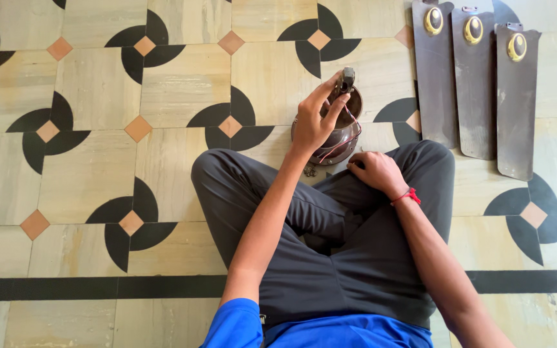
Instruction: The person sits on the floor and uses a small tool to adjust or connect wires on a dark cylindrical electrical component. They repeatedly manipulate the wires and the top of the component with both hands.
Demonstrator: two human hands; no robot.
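I sit cross-legged on a patterned tile floor. My left hand (314, 119) is raised over a brown ceiling fan motor housing (340, 136) and pinches a small dark part (347, 80) at the top of its rod. Red wires (352, 134) loop down the housing's side. My right hand (374, 171) rests on my knee beside the housing, fingers curled, with a red thread around the wrist. A few small screws (309, 171) lie on the floor by the housing's base.
Three brown fan blades (475, 90) with gold oval fittings lie side by side on the floor at the upper right. The tiles carry black pinwheel shapes and orange diamonds. A black strip (85, 288) crosses the floor near me.
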